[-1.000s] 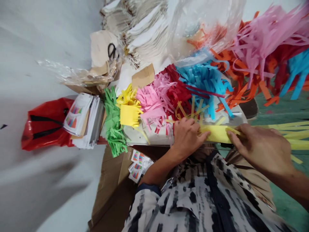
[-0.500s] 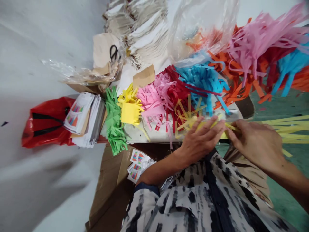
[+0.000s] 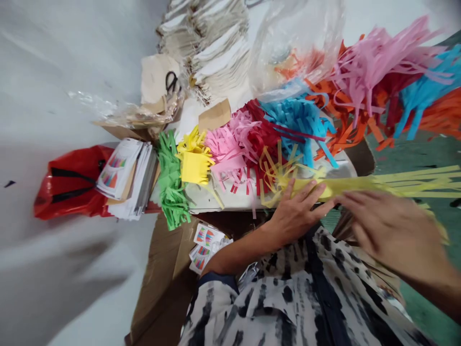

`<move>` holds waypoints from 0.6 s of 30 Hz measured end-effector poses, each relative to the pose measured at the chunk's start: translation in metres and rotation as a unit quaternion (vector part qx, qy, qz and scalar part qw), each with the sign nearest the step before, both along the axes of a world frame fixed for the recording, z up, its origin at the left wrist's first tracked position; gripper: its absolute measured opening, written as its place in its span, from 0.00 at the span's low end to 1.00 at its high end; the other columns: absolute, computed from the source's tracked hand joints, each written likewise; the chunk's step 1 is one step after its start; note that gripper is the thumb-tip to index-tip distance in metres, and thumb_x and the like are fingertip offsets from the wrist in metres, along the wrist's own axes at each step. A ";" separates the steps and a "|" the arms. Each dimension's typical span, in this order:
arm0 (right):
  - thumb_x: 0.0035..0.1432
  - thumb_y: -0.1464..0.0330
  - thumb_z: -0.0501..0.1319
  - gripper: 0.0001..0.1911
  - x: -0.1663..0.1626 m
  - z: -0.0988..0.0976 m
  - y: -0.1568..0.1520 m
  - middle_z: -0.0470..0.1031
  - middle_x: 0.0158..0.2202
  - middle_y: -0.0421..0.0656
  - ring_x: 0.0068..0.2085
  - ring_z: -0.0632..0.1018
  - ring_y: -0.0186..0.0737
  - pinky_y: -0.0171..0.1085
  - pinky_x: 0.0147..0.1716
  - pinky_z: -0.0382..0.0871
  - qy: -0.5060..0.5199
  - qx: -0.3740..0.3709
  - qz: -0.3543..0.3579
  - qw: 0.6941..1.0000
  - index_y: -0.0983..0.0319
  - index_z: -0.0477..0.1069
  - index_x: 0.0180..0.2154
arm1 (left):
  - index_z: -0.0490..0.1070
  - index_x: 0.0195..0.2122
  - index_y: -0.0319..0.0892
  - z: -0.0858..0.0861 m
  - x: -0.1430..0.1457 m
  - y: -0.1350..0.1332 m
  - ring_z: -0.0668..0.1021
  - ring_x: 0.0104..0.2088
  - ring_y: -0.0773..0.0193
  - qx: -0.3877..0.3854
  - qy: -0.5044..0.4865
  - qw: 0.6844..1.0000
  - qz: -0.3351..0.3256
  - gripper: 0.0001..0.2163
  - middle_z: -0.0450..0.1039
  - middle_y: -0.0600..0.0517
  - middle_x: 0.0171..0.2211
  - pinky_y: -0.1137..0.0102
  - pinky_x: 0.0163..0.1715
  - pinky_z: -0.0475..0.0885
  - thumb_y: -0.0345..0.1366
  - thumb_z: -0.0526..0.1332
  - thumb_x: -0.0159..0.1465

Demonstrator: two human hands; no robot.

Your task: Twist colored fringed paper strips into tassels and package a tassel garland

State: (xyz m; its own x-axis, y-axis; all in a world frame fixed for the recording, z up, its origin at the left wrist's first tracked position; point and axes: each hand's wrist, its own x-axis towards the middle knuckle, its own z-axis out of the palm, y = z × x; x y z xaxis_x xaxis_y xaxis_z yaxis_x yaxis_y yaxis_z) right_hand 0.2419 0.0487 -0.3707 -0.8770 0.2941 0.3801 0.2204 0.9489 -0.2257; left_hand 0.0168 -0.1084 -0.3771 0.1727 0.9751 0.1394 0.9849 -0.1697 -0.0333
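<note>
Yellow fringed tissue paper (image 3: 355, 185) stretches along the table's front edge, its cut strips fanning out at both ends. Flat on its near edge lies my left hand (image 3: 297, 206), fingers spread and pressing down. My right hand (image 3: 391, 226), blurred by motion, is at the paper's near edge just right of the left fingertips. Its fingers are stretched out, with the thumb apart below. Beyond the left hand are a red tissue fringe (image 3: 256, 144), a pink fringe (image 3: 230, 149) and a blue fringe (image 3: 298, 115).
Green fringe (image 3: 171, 180) and a folded yellow bundle (image 3: 196, 168) lie leftward. Printed cards (image 3: 120, 168) stand by a red bag (image 3: 72, 180). Behind are stacked white paper bundles (image 3: 219, 53), scissors (image 3: 172, 82) and clear plastic (image 3: 295, 43). A carton (image 3: 162, 269) sits below the table.
My right hand has moved right and down, its bent, pinching fingers now stretched out. More of the yellow paper shows flat between the hands. My left hand stays on it, fingers slightly more spread.
</note>
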 end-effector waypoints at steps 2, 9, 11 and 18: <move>0.74 0.70 0.62 0.39 -0.013 -0.009 -0.019 0.83 0.63 0.56 0.62 0.84 0.61 0.56 0.64 0.75 0.003 0.047 0.017 0.999 0.64 0.55 0.81 | 0.72 0.74 0.53 0.000 -0.002 -0.001 0.69 0.79 0.50 -0.001 0.000 1.000 -0.004 0.23 0.69 0.47 0.77 0.34 0.82 0.54 0.37 0.51 0.83; 0.79 0.69 0.59 0.43 0.001 -0.035 -0.009 0.73 0.74 0.52 0.69 0.80 0.57 0.65 0.80 0.54 -0.020 0.033 0.031 0.999 0.55 0.42 0.85 | 0.72 0.73 0.52 0.019 -0.055 -0.050 0.68 0.79 0.48 -0.025 -0.042 0.999 0.020 0.28 0.74 0.49 0.74 0.30 0.83 0.39 0.26 0.60 0.74; 0.80 0.71 0.57 0.42 0.007 -0.037 -0.006 0.73 0.74 0.50 0.69 0.80 0.56 0.65 0.81 0.49 -0.021 0.039 0.035 0.998 0.53 0.42 0.85 | 0.75 0.70 0.54 0.028 -0.075 -0.067 0.70 0.78 0.46 -0.018 -0.048 0.998 0.047 0.27 0.76 0.49 0.72 0.27 0.82 0.37 0.25 0.64 0.71; 0.78 0.74 0.60 0.41 0.018 -0.047 0.004 0.79 0.68 0.51 0.63 0.85 0.53 0.64 0.77 0.60 0.000 0.073 0.043 0.996 0.54 0.48 0.84 | 0.82 0.58 0.46 0.028 -0.036 -0.045 0.84 0.60 0.58 0.153 -0.153 0.976 0.012 0.14 0.86 0.49 0.57 0.51 0.74 0.73 0.31 0.65 0.73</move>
